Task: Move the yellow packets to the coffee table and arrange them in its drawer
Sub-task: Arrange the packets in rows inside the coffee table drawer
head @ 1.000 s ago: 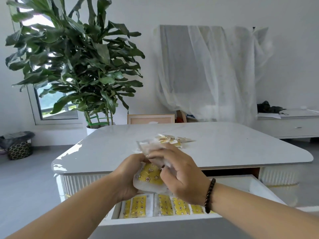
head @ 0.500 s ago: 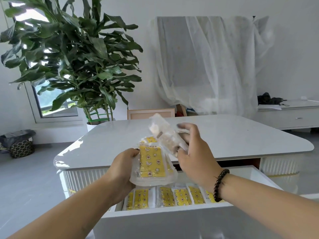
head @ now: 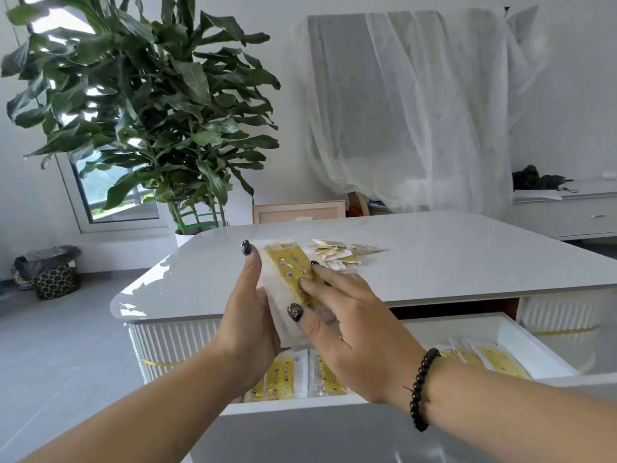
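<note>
Grip: I see the left hand point(head: 248, 325) cradling a yellow packet point(head: 290, 279) from its left edge, thumb straight up along the side, palm curled under it. The right hand point(head: 347, 332) lies over the same packet, fingers fairly straight on its face, thumb hooked at its lower edge.
Far left: bin point(head: 50, 272) on the grey floor, under the window point(head: 113, 202).
Left: big potted plant point(head: 150, 105) behind the coffee table point(head: 467, 262).
Centre: held packet is raised above the open drawer point(head: 521, 332), tilted, in front of the tabletop edge.
Drawer: I count several yellow packets in a row point(head: 293, 375), lying flat along the front; more at the right end point(head: 497, 359).
Tabletop: loose pile of packets point(head: 337, 253) just beyond the hands.
Right wrist: dark bead bracelet point(head: 420, 389).
Far right: white sideboard point(head: 567, 208), draped sheet point(head: 417, 105) beside it.
</note>
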Demonstrator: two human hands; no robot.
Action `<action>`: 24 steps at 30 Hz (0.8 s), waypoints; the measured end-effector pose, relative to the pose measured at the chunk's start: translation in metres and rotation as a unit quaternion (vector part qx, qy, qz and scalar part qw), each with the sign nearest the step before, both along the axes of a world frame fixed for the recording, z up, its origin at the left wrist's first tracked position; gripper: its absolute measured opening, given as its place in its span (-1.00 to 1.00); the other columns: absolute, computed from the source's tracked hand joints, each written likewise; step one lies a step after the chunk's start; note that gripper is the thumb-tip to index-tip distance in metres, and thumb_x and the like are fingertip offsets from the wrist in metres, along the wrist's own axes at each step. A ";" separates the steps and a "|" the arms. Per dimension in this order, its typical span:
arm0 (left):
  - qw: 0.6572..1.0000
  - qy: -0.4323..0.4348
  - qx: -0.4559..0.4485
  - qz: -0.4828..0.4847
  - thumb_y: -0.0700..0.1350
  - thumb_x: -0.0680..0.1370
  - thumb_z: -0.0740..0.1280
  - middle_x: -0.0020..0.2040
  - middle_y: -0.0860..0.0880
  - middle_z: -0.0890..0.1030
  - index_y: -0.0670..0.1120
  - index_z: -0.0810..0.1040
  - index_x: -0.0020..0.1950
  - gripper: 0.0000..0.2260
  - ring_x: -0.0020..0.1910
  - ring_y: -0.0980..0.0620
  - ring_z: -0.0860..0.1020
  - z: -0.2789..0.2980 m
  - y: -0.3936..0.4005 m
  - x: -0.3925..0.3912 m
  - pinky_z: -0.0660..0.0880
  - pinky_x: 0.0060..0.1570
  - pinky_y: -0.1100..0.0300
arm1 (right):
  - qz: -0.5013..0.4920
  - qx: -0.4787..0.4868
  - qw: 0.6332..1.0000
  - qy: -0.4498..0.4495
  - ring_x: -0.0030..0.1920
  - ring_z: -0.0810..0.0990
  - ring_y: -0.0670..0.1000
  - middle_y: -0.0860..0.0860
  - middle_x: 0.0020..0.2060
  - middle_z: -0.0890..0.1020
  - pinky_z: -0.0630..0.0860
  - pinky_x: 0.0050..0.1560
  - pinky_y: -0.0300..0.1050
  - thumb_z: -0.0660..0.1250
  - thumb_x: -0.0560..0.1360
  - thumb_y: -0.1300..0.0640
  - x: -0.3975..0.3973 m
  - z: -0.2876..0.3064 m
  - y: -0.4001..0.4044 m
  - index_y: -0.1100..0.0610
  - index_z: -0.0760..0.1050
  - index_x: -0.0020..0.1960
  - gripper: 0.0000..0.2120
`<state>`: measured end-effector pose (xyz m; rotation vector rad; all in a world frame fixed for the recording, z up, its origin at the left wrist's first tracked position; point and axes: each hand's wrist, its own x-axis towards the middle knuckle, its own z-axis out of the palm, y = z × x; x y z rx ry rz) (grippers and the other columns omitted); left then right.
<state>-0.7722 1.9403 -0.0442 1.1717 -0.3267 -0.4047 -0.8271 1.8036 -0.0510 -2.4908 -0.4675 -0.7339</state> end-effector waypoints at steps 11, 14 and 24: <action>0.974 -0.094 0.202 0.025 -0.21 0.63 0.17 -0.07 -0.16 0.72 -0.17 0.64 -0.05 -0.76 -0.06 -0.12 0.69 -0.009 0.000 0.005 0.57 0.09 -0.05 | -0.083 0.307 0.943 0.097 -0.10 0.58 -0.13 -0.09 0.02 0.53 0.54 -0.04 -0.24 0.42 0.46 0.07 0.023 0.003 -0.021 0.00 0.47 0.12 -0.73; 0.959 -0.140 0.247 -0.016 -0.24 0.65 0.11 -0.08 -0.04 0.73 -0.10 0.64 -0.02 -0.71 -0.07 0.02 0.70 -0.009 0.003 0.005 0.60 -0.05 0.19 | -0.043 0.421 0.884 0.200 -0.04 0.64 -0.01 0.02 0.00 0.63 0.58 -0.03 -0.12 0.49 0.40 0.13 0.026 -0.001 -0.027 0.10 0.48 0.16 -0.63; 0.919 -0.194 0.340 -0.044 0.05 0.58 0.16 0.12 -0.21 0.65 -0.18 0.55 0.16 -0.64 0.08 -0.19 0.61 -0.016 0.002 0.010 0.43 0.28 -0.21 | 0.031 0.531 0.800 0.276 0.01 0.67 0.11 0.14 -0.03 0.70 0.58 0.09 0.04 0.40 0.45 0.33 0.026 -0.015 -0.030 0.22 0.58 0.06 -0.81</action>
